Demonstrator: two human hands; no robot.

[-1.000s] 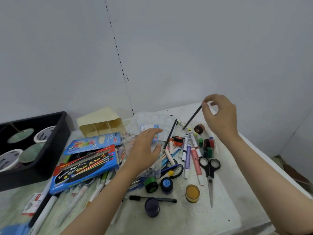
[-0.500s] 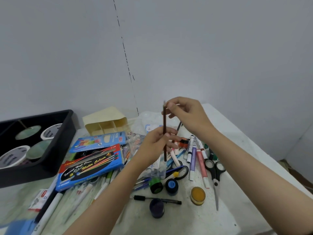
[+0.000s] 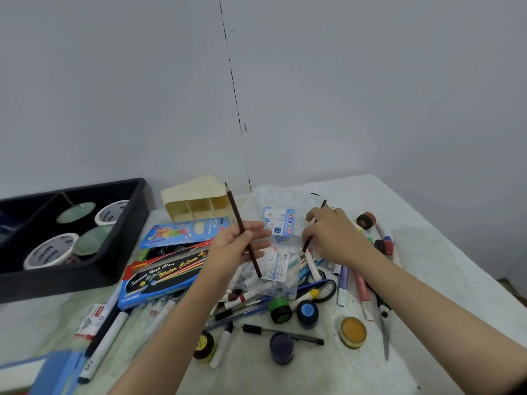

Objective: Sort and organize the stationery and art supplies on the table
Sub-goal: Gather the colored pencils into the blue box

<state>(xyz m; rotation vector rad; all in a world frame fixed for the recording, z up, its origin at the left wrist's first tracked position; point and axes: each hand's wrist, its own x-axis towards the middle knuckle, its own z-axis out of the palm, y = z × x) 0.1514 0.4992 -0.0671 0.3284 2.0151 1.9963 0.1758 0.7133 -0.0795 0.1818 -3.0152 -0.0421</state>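
Presently the slim dark-brown wooden pencil [image 3: 234, 206] sits in the left hand [image 3: 231, 249] alone; half a second earlier both hands shared it. The left grip pinches the shaft near mid-length, point up and tilted, above the clutter and near the cream plastic compartment organiser [image 3: 196, 206]. The right hand [image 3: 336, 238] has returned to the heap on the pale speckled desk [image 3: 427, 252], and its grip curls round a second dark pencil [image 3: 306, 245] among the markers. Judgement: pencils are being collected in one hand before stowing. Both pencils are thin, rigid and smooth. The clear plastic case [image 3: 273, 269] beneath is glossy, and the round paint pots [image 3: 307, 310] are squat and capped.
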